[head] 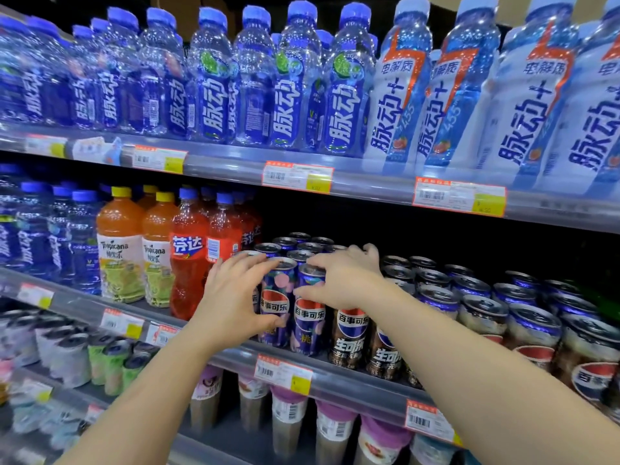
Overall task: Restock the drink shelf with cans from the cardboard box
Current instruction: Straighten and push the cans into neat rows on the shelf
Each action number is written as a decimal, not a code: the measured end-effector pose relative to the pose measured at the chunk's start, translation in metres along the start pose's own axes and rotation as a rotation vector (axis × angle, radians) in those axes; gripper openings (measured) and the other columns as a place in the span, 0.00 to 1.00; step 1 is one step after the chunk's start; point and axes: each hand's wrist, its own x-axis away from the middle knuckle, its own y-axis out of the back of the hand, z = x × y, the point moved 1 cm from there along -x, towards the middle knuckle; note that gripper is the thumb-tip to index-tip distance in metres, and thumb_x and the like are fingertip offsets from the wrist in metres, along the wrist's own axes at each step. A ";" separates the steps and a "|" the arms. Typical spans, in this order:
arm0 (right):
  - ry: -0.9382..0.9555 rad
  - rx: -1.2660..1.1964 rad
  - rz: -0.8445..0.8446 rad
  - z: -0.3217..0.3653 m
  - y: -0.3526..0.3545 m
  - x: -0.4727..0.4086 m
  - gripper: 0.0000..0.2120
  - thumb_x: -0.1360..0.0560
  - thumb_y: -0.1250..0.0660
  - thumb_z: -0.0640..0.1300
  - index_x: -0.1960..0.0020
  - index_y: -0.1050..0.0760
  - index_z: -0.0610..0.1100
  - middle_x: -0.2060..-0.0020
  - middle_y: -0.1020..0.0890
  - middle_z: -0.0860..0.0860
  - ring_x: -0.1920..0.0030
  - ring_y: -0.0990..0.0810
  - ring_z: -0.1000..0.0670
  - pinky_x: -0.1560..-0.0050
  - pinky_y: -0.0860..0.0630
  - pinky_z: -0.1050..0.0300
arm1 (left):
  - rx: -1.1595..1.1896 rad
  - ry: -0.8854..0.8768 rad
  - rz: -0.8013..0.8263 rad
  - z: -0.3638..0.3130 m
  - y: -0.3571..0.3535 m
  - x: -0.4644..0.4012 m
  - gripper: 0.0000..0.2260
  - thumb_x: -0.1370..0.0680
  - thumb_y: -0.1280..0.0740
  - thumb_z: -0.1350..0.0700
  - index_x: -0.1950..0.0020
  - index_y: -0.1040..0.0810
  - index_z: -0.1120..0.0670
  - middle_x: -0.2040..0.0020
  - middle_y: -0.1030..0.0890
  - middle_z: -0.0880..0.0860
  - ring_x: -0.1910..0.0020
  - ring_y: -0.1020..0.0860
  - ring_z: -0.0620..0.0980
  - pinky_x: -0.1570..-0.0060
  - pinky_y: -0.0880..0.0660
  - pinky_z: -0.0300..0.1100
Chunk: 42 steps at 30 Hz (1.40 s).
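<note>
While left hand (231, 293) gripped one purple Pepsi can (275, 303) and right hand (339, 276) gripped its neighbour (310, 317) at the shelf (352, 380) front, placing looked underway; next probably release, fetch more.

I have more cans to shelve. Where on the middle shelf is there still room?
Only overhead: the dark gap above the silver can tops, under the upper shelf rail. The shelf front is crowded, from red soda bottle through purple Pepsi cans rightwards.
</note>
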 end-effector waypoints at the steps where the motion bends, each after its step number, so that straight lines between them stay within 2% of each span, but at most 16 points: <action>1: -0.010 -0.016 0.006 0.000 -0.001 -0.001 0.34 0.29 0.45 0.75 0.29 0.35 0.60 0.31 0.27 0.50 0.28 0.37 0.42 0.28 0.52 0.39 | -0.002 0.001 0.008 0.003 0.001 0.000 0.45 0.41 0.33 0.30 0.26 0.38 0.42 0.26 0.35 0.46 0.25 0.44 0.51 0.27 0.48 0.56; 5: -0.033 -0.064 -0.009 -0.003 0.001 -0.003 0.28 0.28 0.42 0.72 0.32 0.31 0.62 0.36 0.23 0.53 0.30 0.36 0.44 0.27 0.54 0.41 | -0.001 -0.003 0.007 0.014 0.003 -0.005 0.44 0.40 0.27 0.35 0.27 0.37 0.43 0.27 0.34 0.45 0.25 0.44 0.51 0.27 0.48 0.57; 8: -0.054 -0.080 -0.001 -0.004 0.002 -0.004 0.28 0.28 0.42 0.72 0.33 0.31 0.62 0.37 0.22 0.53 0.31 0.35 0.43 0.28 0.54 0.41 | 0.021 0.002 0.005 0.020 0.003 -0.010 0.44 0.39 0.24 0.37 0.26 0.38 0.42 0.26 0.35 0.44 0.24 0.45 0.50 0.26 0.51 0.54; 11: -0.071 -0.024 0.029 -0.003 0.006 -0.005 0.30 0.30 0.43 0.75 0.32 0.33 0.63 0.35 0.24 0.51 0.30 0.35 0.42 0.28 0.53 0.38 | 0.034 -0.004 0.001 0.026 0.003 -0.014 0.44 0.39 0.25 0.36 0.26 0.38 0.41 0.26 0.36 0.44 0.24 0.46 0.49 0.26 0.53 0.53; 15: -0.059 0.022 -0.090 0.017 0.016 -0.015 0.39 0.35 0.45 0.79 0.30 0.35 0.62 0.33 0.29 0.47 0.31 0.35 0.42 0.29 0.49 0.39 | 0.032 -0.010 0.008 0.038 0.007 -0.016 0.46 0.42 0.32 0.29 0.27 0.38 0.41 0.26 0.36 0.44 0.24 0.46 0.49 0.26 0.55 0.53; 17: -0.025 0.002 -0.094 0.032 0.013 -0.020 0.37 0.33 0.43 0.77 0.29 0.36 0.63 0.31 0.30 0.47 0.31 0.36 0.42 0.29 0.49 0.39 | 0.033 -0.023 0.007 0.042 0.009 -0.016 0.46 0.43 0.35 0.28 0.27 0.38 0.41 0.26 0.36 0.43 0.24 0.45 0.48 0.26 0.56 0.53; 20: -0.008 0.009 -0.060 0.043 0.002 -0.025 0.31 0.30 0.43 0.75 0.30 0.34 0.66 0.31 0.31 0.46 0.30 0.37 0.42 0.28 0.51 0.39 | 0.040 -0.044 0.027 0.044 0.010 -0.016 0.44 0.41 0.33 0.31 0.26 0.38 0.42 0.26 0.35 0.42 0.24 0.46 0.46 0.25 0.58 0.53; 25: 0.005 -0.062 -0.050 0.035 0.007 -0.022 0.26 0.29 0.40 0.72 0.34 0.31 0.66 0.36 0.27 0.50 0.31 0.36 0.44 0.28 0.53 0.40 | 0.080 -0.062 0.060 0.044 0.016 -0.015 0.41 0.35 0.26 0.39 0.26 0.39 0.42 0.27 0.35 0.41 0.25 0.44 0.44 0.25 0.60 0.53; 32: -0.039 -0.087 -0.017 0.042 0.007 -0.026 0.24 0.29 0.40 0.71 0.37 0.30 0.60 0.41 0.22 0.52 0.36 0.30 0.45 0.31 0.48 0.43 | 0.108 -0.080 0.050 0.049 0.016 -0.016 0.41 0.36 0.26 0.39 0.26 0.38 0.42 0.28 0.34 0.42 0.26 0.41 0.43 0.25 0.60 0.54; 37: -0.058 -0.146 -0.010 0.047 0.008 -0.033 0.22 0.29 0.38 0.69 0.41 0.28 0.57 0.59 0.17 0.55 0.46 0.22 0.51 0.35 0.45 0.48 | 0.121 -0.092 0.055 0.049 0.018 -0.014 0.41 0.35 0.26 0.40 0.26 0.38 0.43 0.28 0.34 0.43 0.26 0.42 0.43 0.25 0.60 0.54; 42: -0.083 -0.168 0.003 0.043 0.007 -0.037 0.22 0.30 0.36 0.69 0.42 0.27 0.60 0.55 0.16 0.54 0.46 0.22 0.51 0.30 0.47 0.48 | 0.110 -0.100 0.059 0.049 0.019 -0.014 0.40 0.35 0.26 0.39 0.26 0.39 0.43 0.28 0.34 0.41 0.26 0.43 0.43 0.25 0.60 0.54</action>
